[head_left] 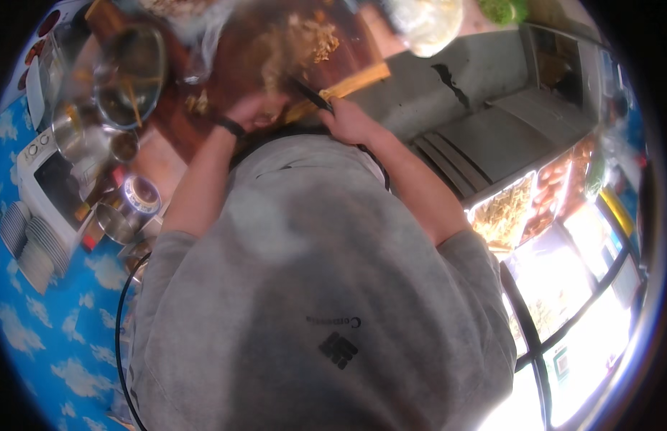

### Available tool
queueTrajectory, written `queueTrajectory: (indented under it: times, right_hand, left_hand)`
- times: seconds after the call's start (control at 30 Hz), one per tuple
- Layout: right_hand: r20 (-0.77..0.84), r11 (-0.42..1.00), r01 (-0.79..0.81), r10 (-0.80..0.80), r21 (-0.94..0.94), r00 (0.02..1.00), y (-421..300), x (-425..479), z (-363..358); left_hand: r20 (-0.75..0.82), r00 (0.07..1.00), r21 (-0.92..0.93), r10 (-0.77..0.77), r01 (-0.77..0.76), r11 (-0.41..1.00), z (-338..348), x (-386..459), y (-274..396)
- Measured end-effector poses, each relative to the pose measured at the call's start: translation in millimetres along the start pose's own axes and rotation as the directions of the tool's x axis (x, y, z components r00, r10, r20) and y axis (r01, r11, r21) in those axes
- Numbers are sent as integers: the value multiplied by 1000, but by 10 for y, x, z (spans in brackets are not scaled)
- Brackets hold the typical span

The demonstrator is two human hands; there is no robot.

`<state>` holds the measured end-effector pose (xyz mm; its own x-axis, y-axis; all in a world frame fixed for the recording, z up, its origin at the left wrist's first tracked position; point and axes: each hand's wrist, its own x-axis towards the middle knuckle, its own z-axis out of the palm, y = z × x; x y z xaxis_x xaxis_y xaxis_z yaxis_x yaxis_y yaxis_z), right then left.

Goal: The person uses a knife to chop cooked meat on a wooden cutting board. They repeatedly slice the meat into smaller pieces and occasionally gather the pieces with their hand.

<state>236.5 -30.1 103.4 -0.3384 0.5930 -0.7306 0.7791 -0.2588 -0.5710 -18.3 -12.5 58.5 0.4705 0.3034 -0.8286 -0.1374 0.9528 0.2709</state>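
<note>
My right hand is closed around a dark knife, which points away over the near edge of a reddish-brown wooden cutting board. Beside it, my left hand, with a dark band at the wrist, rests low over the board with its fingers bent. Blur hides whether those fingers hold anything. Just beyond both hands lies a strip of brownish chopped food, and a looser pile of pale brown pieces spreads farther back. A smaller clump of the food sits left of my left hand.
At left stand a glass bowl with sticks in it, metal bowls, a patterned bowl and a white microwave oven. A clear plastic bag touches the board. Right are a metal counter and food trays.
</note>
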Motion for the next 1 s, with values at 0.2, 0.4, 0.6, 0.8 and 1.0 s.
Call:
queueTrajectory:
  times: [0.2, 0.4, 0.6, 0.8, 1.0]
  right_hand:
    - [-40, 994, 20, -24, -103, 999, -25, 9, -1]
    - [-72, 980, -46, 33, -195, 997, -105, 10, 24]
    - [-131, 938, -207, 177, -278, 975, -253, 75, 163]
    - [-121, 999, -2, -3, -45, 993, 2, 233, 194]
    - [-142, 1000, 3, -7, -30, 990, -44, 115, 13]
  left_hand:
    - [-23, 1000, -29, -16, 16, 999, -49, 1, -17]
    - [-29, 998, -12, -58, 58, 998, -86, 50, 13]
    - [58, 998, -131, -16, 24, 991, -115, 53, 124]
    - [5, 999, -231, -35, 35, 972, -23, -55, 172]
    - [57, 998, -161, -25, 34, 986, -211, 9, -17]
